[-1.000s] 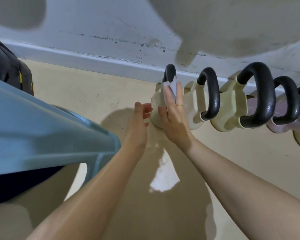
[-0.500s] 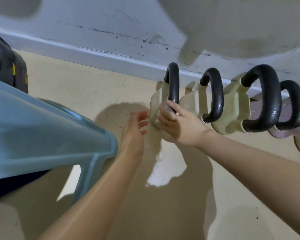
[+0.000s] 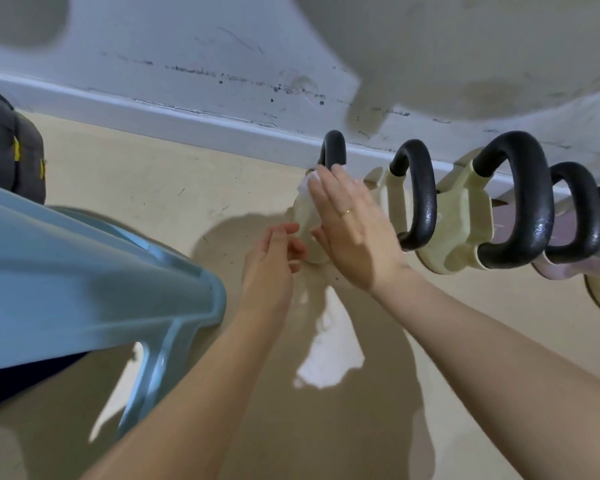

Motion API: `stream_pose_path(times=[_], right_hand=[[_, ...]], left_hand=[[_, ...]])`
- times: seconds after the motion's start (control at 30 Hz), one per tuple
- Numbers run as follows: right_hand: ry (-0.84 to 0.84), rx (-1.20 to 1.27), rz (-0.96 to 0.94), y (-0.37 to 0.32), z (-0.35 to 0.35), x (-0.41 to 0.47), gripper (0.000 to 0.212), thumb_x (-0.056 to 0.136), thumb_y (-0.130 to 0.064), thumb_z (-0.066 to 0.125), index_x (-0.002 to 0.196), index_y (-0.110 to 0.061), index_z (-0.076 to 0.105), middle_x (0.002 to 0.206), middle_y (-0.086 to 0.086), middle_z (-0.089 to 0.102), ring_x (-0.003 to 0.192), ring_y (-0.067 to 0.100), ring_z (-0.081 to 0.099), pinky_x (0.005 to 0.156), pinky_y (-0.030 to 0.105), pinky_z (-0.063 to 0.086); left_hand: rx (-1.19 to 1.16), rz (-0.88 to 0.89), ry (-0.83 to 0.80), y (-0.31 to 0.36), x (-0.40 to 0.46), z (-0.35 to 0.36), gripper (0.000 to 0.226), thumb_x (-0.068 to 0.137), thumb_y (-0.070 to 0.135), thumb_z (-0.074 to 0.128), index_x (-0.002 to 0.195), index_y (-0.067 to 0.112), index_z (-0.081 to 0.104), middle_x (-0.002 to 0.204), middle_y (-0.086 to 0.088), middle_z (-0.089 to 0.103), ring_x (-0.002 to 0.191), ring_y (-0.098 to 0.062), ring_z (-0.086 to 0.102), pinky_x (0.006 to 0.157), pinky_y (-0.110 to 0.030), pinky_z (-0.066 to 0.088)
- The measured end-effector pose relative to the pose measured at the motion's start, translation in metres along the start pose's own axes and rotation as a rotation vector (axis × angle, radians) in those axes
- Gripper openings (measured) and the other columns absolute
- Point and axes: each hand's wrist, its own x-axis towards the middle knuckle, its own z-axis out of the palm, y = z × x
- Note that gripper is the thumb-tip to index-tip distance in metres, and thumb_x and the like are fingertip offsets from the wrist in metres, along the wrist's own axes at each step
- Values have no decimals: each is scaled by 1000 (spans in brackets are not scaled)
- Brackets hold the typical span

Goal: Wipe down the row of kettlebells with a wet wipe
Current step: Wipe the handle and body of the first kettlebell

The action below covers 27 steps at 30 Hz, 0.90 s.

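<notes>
Several kettlebells with black handles stand in a row on the floor against the wall. The leftmost kettlebell (image 3: 305, 216) is cream. My right hand (image 3: 354, 226) lies flat against its side, fingers straight, pressing a white wet wipe (image 3: 307, 183) onto it; only a corner of the wipe shows past my fingertips. My left hand (image 3: 274, 261) hovers just left of the kettlebell's base, fingers loosely curled, holding nothing. The second kettlebell (image 3: 392, 199) and a larger cream one (image 3: 454, 230) stand to the right.
A blue plastic stool (image 3: 84, 282) fills the left side, close to my left arm. A dark bag (image 3: 7, 157) sits at the far left. A pale pink kettlebell (image 3: 561, 275) continues the row rightward. Tan floor (image 3: 136, 188) runs to a white baseboard (image 3: 187, 116).
My right hand has risen from the handle's lower part and flattened against the kettlebell's side with the wipe. My left hand has curled a little and stayed near the base.
</notes>
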Motion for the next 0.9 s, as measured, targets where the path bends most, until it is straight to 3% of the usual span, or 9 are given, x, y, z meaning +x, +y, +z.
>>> stream_pose_path(times=[0.1,0.2,0.27,0.3,0.37,0.57,0.67,0.73,0.9], right_hand=[[32,319,247,-28,6,-12,60,92,-20,41,145,-8,17,156,4,12,143,29,13,118,30,14],[3,869,559,-53,-2,-4,61,95,-26,30,145,-34,-3,153,-15,-8,145,9,1,116,20,9],[32,1121,778,-53,-9,7,55,91,-38,29,144,-43,12,152,-10,26,136,11,33,108,25,30],[53,1238,899,-46,-12,12,49,91,-40,30,140,-34,29,133,-5,49,119,12,50,98,27,40],[50,1384,1035,-34,-16,18,36,97,-35,31,118,-16,53,99,-1,60,92,10,59,82,25,46],[-76,1368,794,-48,-25,-24,38,101,-15,29,123,-45,35,121,-30,44,109,-28,40,89,-4,30],[-108,1384,802,-28,-21,-1,44,96,-36,30,140,-31,31,127,-9,50,113,-5,50,95,15,39],[-96,1369,839,-24,-21,14,58,88,-46,30,144,-38,19,143,-5,39,128,9,43,107,32,37],[-61,1229,700,-53,-14,-37,50,98,-33,32,142,-44,12,137,-48,23,130,-20,21,118,32,19]], left_hand=[[72,20,0,4,3,12,27,99,23,34,109,26,59,101,9,63,100,-10,58,91,-25,43],[112,33,21,12,14,20,32,98,23,36,125,25,52,112,11,63,105,-6,58,88,-20,42],[95,24,-8,15,14,27,29,97,23,35,119,24,55,103,11,66,95,-3,61,78,-19,47],[127,41,-39,15,10,31,29,97,23,36,118,23,56,100,10,67,92,-2,62,76,-18,48],[209,93,-94,12,5,34,28,97,23,37,118,25,56,98,11,65,90,0,61,77,-19,48],[231,70,-238,13,12,20,19,95,17,47,107,31,54,96,15,63,88,6,59,72,-9,47],[225,76,-237,13,14,19,19,93,18,50,107,26,60,91,15,67,82,5,63,74,-11,48],[222,62,-238,14,15,19,21,93,19,51,110,21,62,95,11,70,86,0,66,81,-18,51],[257,-2,-279,17,22,14,14,90,17,56,88,29,63,92,5,70,91,-12,66,92,-34,52]])
